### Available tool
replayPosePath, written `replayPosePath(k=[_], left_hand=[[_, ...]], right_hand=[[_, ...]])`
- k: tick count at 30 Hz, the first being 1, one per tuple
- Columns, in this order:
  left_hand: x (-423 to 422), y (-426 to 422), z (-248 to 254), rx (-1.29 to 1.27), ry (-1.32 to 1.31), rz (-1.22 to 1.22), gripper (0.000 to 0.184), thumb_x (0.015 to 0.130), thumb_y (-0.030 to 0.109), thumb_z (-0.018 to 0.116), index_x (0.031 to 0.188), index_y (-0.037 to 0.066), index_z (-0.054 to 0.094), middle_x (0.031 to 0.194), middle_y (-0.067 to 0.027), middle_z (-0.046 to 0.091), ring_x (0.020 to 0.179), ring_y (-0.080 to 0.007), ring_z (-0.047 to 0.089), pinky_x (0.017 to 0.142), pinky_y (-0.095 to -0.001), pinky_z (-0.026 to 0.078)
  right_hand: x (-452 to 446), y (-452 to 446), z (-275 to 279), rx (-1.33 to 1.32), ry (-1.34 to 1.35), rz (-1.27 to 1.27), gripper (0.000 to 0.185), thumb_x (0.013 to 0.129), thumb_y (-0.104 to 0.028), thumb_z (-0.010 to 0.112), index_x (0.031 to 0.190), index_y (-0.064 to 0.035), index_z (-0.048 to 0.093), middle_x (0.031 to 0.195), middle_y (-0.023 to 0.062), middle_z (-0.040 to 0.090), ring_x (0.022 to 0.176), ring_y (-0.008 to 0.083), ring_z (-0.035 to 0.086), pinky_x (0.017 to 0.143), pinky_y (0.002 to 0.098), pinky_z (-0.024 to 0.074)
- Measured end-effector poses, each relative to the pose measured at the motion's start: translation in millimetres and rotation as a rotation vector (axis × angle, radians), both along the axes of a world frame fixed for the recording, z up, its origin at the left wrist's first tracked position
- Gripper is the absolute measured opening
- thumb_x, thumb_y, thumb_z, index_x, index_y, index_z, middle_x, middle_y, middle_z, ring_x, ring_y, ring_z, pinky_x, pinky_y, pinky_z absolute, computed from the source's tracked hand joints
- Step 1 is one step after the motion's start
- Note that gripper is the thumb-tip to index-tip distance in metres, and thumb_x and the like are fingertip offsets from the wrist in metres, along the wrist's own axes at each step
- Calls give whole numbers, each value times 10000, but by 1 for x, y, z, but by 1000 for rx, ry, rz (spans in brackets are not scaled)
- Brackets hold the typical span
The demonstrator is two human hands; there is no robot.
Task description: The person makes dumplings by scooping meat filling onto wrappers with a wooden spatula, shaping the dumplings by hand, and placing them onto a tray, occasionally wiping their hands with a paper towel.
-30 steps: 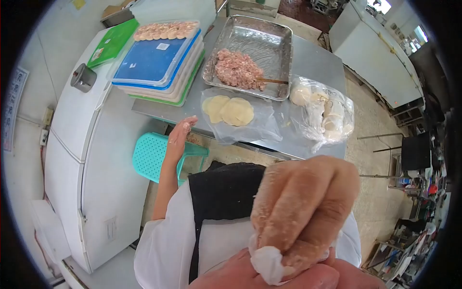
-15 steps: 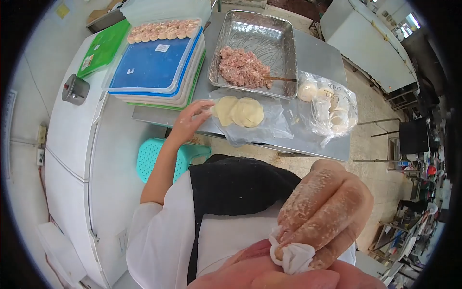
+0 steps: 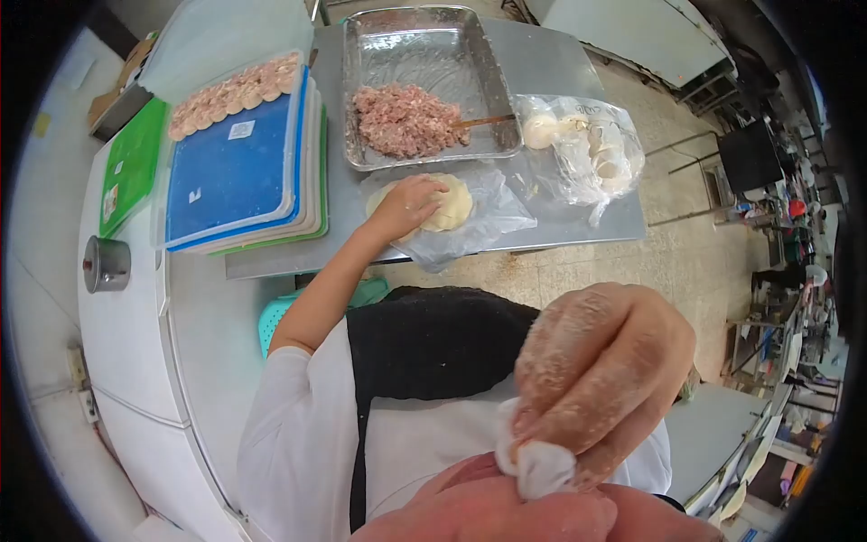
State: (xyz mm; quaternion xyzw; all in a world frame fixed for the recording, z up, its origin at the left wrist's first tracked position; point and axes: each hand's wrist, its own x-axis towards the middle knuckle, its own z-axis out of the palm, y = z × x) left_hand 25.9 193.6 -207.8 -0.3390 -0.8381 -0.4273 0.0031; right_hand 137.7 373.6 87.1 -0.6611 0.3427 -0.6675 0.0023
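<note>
My left hand (image 3: 409,208) lies over a stack of round dough wrappers (image 3: 452,205), its fingers out across the top and partly covering the left side. Under the wrappers is a crumpled clear plastic sheet (image 3: 501,221) on the metal table. Close to the camera, at the lower right, my right hand (image 3: 610,379) is closed on a white tissue (image 3: 542,468); whitish flour coats its fingers. Beyond the wrappers, a metal tray (image 3: 492,68) holds minced meat filling (image 3: 406,122) with a wooden stick (image 3: 488,121) lying in it.
Stacked plastic boxes with blue lids (image 3: 235,181) stand at the table's left, filled dumplings (image 3: 239,98) in the top one. A bag of dough pieces (image 3: 596,158) lies right of the tray. A metal pot (image 3: 107,265) sits on the white freezer; a turquoise stool (image 3: 275,321) is below.
My left hand has moved right, from the wrappers' left edge to on top of them. My right hand still holds the tissue near the camera. The view has shifted.
</note>
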Motion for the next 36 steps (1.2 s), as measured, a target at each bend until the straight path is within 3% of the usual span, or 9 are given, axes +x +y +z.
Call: replayPosePath(k=[2, 6, 8, 12, 15, 17, 23, 31, 36], left_hand=[[-3, 14, -6, -57, 73, -57, 304, 822, 165, 647, 1112, 81, 611, 1157, -115, 595, 1144, -329, 511, 979, -408, 409], [-5, 38, 11, -24, 153, -45, 299, 815, 191, 638, 1100, 106, 618, 1124, -134, 586, 1110, -346, 508, 962, -418, 409], [-8, 46, 17, -44, 223, -30, 306, 808, 192, 645, 1101, 106, 618, 1120, -131, 582, 1101, -343, 510, 959, -417, 410], [-3, 49, 28, -228, 33, 48, 364, 756, 215, 693, 1096, 109, 617, 1064, -133, 571, 1053, -341, 515, 932, -431, 418], [14, 52, 28, -394, 1, 145, 402, 717, 226, 723, 1087, 107, 618, 1015, -130, 564, 1016, -340, 520, 903, -438, 423], [21, 59, 26, -450, 18, 224, 422, 698, 229, 736, 1084, 104, 617, 990, -127, 561, 997, -340, 522, 887, -440, 425], [18, 55, -3, -318, -21, 392, 237, 778, 182, 650, 985, 66, 656, 970, -131, 558, 965, -345, 524, 834, -439, 431], [28, 56, 3, -104, 123, 651, 200, 838, 148, 581, 965, 3, 632, 978, -181, 570, 930, -364, 536, 819, -416, 435], [27, 54, 15, -199, -15, 754, 218, 842, 141, 600, 1027, 30, 630, 951, -168, 595, 896, -357, 568, 788, -389, 459]], right_hand=[[2, 19, -3, -60, 16, 5, 148, 815, 23, 636, 942, 94, 660, 1052, 308, 602, 607, 325, 647, 528, 352, 558], [2, 102, -35, 61, -100, -383, 170, 828, -58, 638, 974, 27, 659, 871, 213, 640, 725, 282, 627, 581, 360, 511], [-9, 169, -67, 225, -136, -1112, 288, 854, -200, 619, 1076, -17, 607, 931, 118, 600, 628, 182, 561, 521, 276, 459], [-80, 242, -127, 460, -740, -1344, 201, 855, -102, 638, 1013, 22, 650, 925, 64, 665, 791, 115, 595, 693, 256, 474], [-134, 285, -197, 1035, -676, -1557, 251, 865, -128, 605, 1069, 13, 642, 868, 105, 661, 737, 179, 618, 678, 295, 491], [-166, 308, -270, 1093, -100, -1654, 214, 849, -92, 549, 1003, 16, 652, 888, 179, 653, 786, 313, 639, 706, 378, 502], [-178, 272, -293, 1538, -55, -1227, 143, 781, -32, 501, 836, 29, 617, 923, 251, 619, 856, 423, 599, 741, 476, 476], [-186, 289, -306, 1336, 132, -1234, 157, 770, -24, 500, 790, 40, 642, 862, 241, 641, 833, 410, 613, 752, 476, 473], [-190, 268, -178, 1970, 267, -994, 168, 818, -126, 552, 770, 6, 644, 888, 194, 641, 811, 367, 613, 718, 445, 482]])
